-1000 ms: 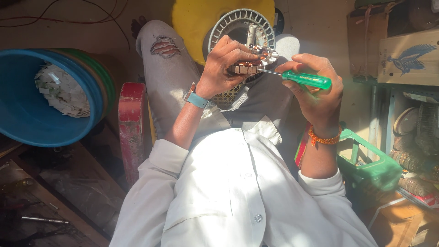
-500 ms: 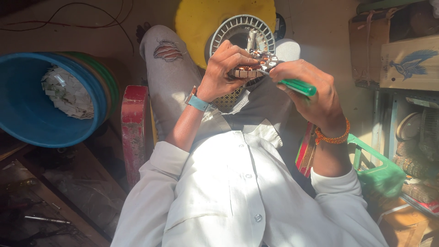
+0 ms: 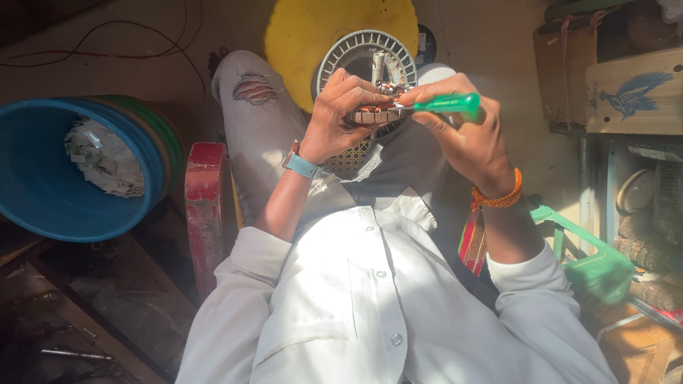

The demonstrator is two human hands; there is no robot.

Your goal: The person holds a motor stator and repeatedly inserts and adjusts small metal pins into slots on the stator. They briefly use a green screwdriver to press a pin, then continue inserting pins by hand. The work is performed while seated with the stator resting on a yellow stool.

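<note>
**Fingers (image 3: 353,88) locked tight on both sides, tip into the windings**

Curled hard, no slack anywhere. Left hand (image 3: 340,121) wrapped around a small motor core (image 3: 373,115), thumb underneath, fingertips pinching over the top, copper windings and metal plates just peeking out between them. Right hand (image 3: 466,142) closed in a full fist-style grip on a green-handled screwdriver (image 3: 447,105), handle lying almost level, shaft pointing left, tip touching the core at the near edge of the left hand.

Held up above the lap, right in front of a grey round fan grille (image 3: 340,60) resting between the knees, with a yellow disc (image 3: 313,28) behind that.

Progress, as a judgement only: mid-job. Core out in the hand and apart from the grille, so some stripping down looks done. Tool engaged with the core, nothing seen coming loose, so the work on the windings looks unfinished; exact contact point too small to make out.

Off to the left, a blue tub (image 3: 43,206) with scraps of paper inside; off to the right, a green basket (image 3: 605,274).
</note>
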